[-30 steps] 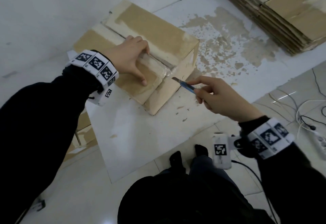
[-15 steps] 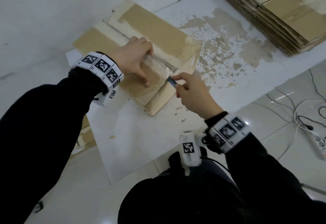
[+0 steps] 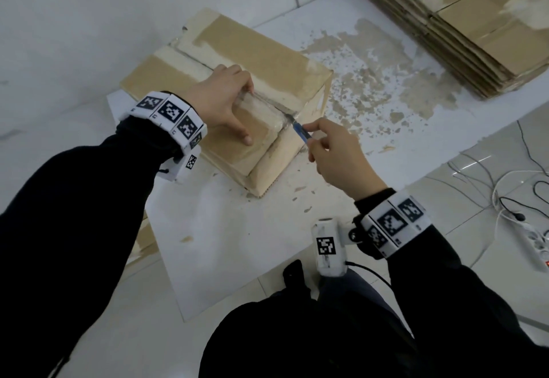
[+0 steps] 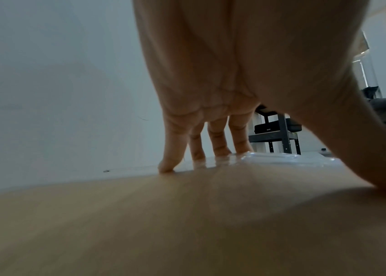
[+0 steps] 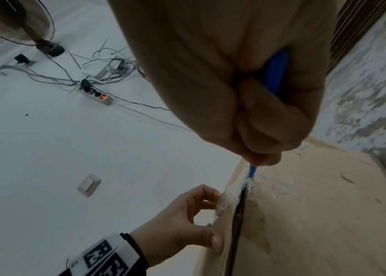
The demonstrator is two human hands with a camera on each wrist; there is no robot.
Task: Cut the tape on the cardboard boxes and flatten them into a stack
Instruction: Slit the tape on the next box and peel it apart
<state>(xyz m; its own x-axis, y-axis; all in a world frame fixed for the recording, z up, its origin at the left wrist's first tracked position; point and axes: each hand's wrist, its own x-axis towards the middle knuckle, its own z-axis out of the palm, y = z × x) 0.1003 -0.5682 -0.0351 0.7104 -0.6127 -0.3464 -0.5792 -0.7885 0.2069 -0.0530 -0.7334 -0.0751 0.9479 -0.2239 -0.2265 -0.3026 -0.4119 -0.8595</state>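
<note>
My right hand (image 3: 335,154) grips the knife (image 3: 300,132) at the tape (image 3: 261,107); my left hand (image 3: 221,104), spread flat on the box (image 3: 267,62), lies in the blade's path if it slips.

left hand (image 3: 221,101): fingers spread, tips pressing down, thumb stuck out | right hand (image 3: 335,154): fingers curled tight in a pinch grip | both arms: reach forward, black sleeves, marker bands on wrists
</note>
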